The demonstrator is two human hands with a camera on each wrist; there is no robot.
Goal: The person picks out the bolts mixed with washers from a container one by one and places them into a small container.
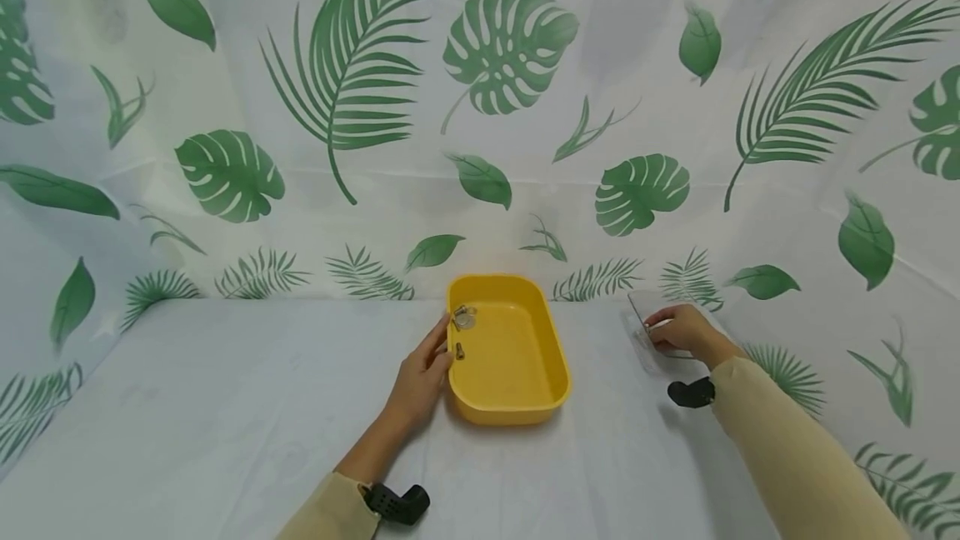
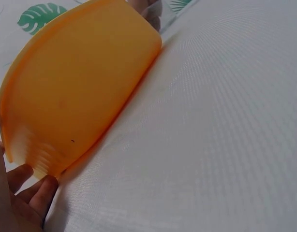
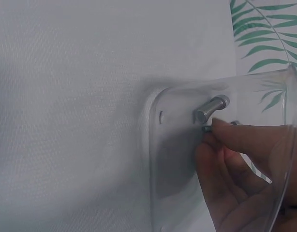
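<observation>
Near the middle of the right-wrist view, a small dark metal piece [image 3: 207,129] is pinched between the thumb and forefinger of the right hand [image 1: 682,330], inside a clear plastic container [image 3: 259,76]. A larger silver metal cylinder [image 3: 212,108] sits just beside the fingertips. In the head view the container is right of centre.

At that view's centre stands a yellow rectangular plastic basin [image 1: 513,415] with rounded corners. The left hand [image 1: 415,382] touches its left side, fingers apart. Inside, along the left wall, lie a small brownish metal bolt [image 1: 460,351] and, farther up, a cluster of small metal pieces [image 1: 465,319], too small to tell exactly.

Under everything spreads a white tabletop covering [image 1: 225,407]; behind, a white sheet printed with green leaves [image 1: 525,140] fills the upper frame.
</observation>
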